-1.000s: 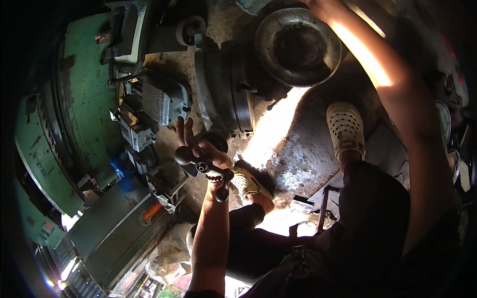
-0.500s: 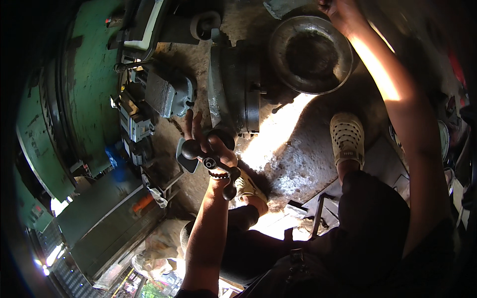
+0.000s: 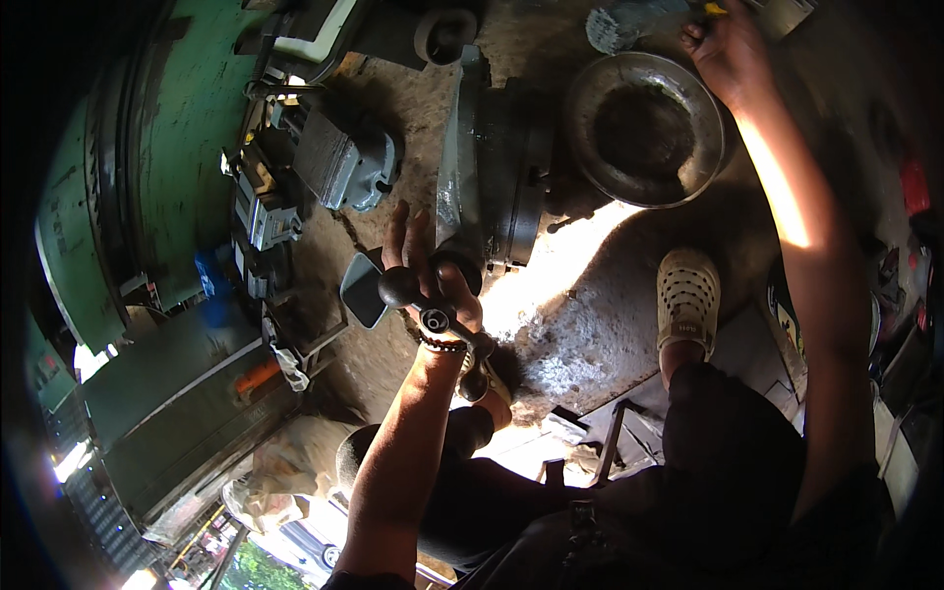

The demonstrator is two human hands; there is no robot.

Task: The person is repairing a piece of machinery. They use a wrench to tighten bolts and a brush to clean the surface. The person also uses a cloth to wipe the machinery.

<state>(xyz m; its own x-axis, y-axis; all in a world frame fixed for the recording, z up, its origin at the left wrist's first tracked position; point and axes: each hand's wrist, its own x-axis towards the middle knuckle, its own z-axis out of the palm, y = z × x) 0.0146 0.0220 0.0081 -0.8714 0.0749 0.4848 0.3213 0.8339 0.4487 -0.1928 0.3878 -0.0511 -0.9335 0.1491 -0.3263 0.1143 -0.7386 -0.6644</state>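
Observation:
A dark crank handle with ball ends (image 3: 433, 320) stands in front of my left hand (image 3: 452, 287) and hides part of it. Two fingers of that hand stretch upward, apart, beside the handle's upper ball; I cannot see whether the palm touches anything. My right arm reaches to the far right, where my right hand (image 3: 736, 61) has its fingers curled in. By its fingertips is a small yellow piece (image 3: 715, 10), in line with a bluish, see-through bottle-like thing (image 3: 634, 25). What the right fingers hold, if anything, is hidden. Below that hand lies a round metal basin (image 3: 706, 162).
Green machinery (image 3: 182, 147) fills the left side. A grey machine vise (image 3: 354, 162) and a heavy dark round casting (image 3: 506, 167) sit on the floor ahead. My clog-shod foot (image 3: 688, 295) stands on the right, near a bent metal bar (image 3: 612, 438).
The whole view has shifted, so the floor things sit further right and lower. My right hand has come more fully into view, its fingers now showing curled. The left hand stays behind the crank handle.

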